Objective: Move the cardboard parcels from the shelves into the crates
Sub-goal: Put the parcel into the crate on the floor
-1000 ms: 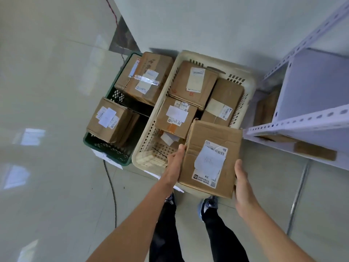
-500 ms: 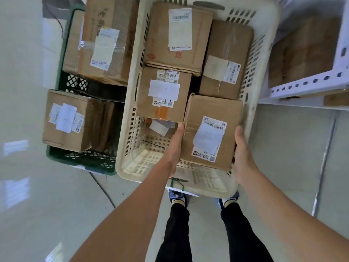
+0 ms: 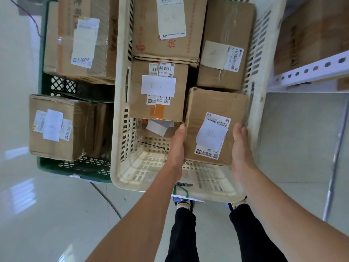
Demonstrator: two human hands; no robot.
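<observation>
Since a second ago we have bent closer and brought the parcel (image 3: 213, 127) from above the near rim of the white crate (image 3: 120, 167) down inside it, into its near right corner. We hold it between both hands: our left hand (image 3: 177, 148) lies flat against its left side, and our right hand (image 3: 240, 148) presses its right side, fingers (image 3: 238, 127) pointing away from us. Whether the parcel already rests on the crate floor we cannot tell. Its label (image 3: 212, 137) faces up. We count four parcels plainly in the white crate: the held one, a middle box (image 3: 158, 91) just to its left, a large box (image 3: 164, 27) at the far left, and a far right box (image 3: 224, 46) just beyond the held one. Something with a white slip (image 3: 158, 127) peeks from under the middle box; we cannot tell what it is. One green crate (image 3: 43, 165) stands touching the white one on its left, holding two boxes: a near box (image 3: 52, 127) and a far box (image 3: 79, 38). So there are two crates in all. To the right one white shelf rail (image 3: 309, 70) runs across, with at least one box (image 3: 311, 33) on the shelf behind it. Our two shoes show below the crate rim on the pale floor (image 3: 37, 214).
</observation>
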